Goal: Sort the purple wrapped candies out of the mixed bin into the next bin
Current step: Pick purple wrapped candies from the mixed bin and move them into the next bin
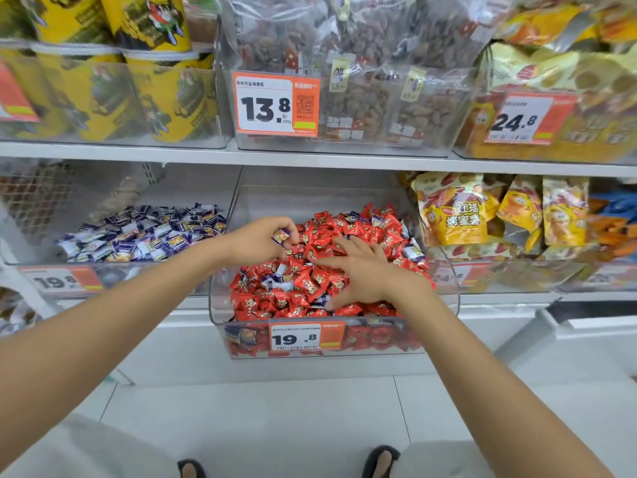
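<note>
Left hand point(265, 240) pinches a small purple-and-white wrapped candy point(281, 235); right hand point(358, 276) lies flat, fingers spread, on red wrapped candies point(306, 282).
Both are over the clear plastic mixed bin point(216, 305); the neighbouring clear purple-candy bin point(144, 274) sits leftward, nearer the left hand.

Bare forearms point(103, 336), pale grey garment point(86, 450), black sandals point(381, 458).
Equally bare: left hand point(258, 241) and right hand point(362, 274); grey fabric plain, covering both legs; sandals open-toed, broad dark strap across each foot, toes showing.
</note>
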`<action>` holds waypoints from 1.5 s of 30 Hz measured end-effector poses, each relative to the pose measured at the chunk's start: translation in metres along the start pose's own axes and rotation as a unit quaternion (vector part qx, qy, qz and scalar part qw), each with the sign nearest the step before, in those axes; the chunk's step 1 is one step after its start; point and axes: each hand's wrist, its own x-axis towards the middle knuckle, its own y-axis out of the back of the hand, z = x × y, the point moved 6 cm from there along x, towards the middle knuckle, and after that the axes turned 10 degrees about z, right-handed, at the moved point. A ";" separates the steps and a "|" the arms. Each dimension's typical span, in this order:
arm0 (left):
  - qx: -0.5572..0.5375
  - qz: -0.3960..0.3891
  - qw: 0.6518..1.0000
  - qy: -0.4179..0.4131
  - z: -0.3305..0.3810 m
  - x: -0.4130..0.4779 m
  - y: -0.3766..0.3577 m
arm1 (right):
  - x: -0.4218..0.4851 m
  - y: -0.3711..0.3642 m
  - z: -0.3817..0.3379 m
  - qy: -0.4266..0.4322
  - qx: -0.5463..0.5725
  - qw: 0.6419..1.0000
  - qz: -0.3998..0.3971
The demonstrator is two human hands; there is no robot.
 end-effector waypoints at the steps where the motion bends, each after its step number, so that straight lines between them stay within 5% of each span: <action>1: 0.003 0.007 1.000 0.001 -0.001 -0.001 0.000 | 0.010 -0.001 0.002 -0.003 -0.013 1.000 0.020; 5: 0.000 0.046 0.999 0.003 0.000 -0.006 0.009 | 0.048 0.014 0.007 -0.017 0.008 0.995 0.099; 11: -0.022 -0.004 0.999 -0.050 0.021 -0.017 -0.010 | 0.033 0.053 0.027 -0.034 0.150 0.968 0.196; 15: 0.001 0.000 0.995 -0.099 0.039 -0.011 -0.027 | -0.013 0.064 0.042 -0.031 0.134 0.978 0.155; 20: 0.016 0.107 0.991 -0.080 0.027 -0.004 0.009 | -0.037 0.050 0.068 -0.110 0.075 0.987 0.085; 26: 0.074 0.174 0.978 -0.091 0.003 -0.012 0.038 | 0.007 0.011 0.062 -0.245 0.123 0.954 0.123; 34: -0.005 0.265 0.959 -0.103 0.003 -0.014 0.043 | 0.054 -0.008 -0.023 -0.138 0.218 0.958 0.123; 40: -0.029 0.253 0.962 -0.099 0.002 -0.013 0.044 | 0.033 0.027 -0.061 0.020 0.330 0.937 0.114; 45: -0.006 0.200 0.976 -0.085 0.001 -0.008 0.038 | -0.005 0.056 0.054 -0.120 0.310 0.926 0.177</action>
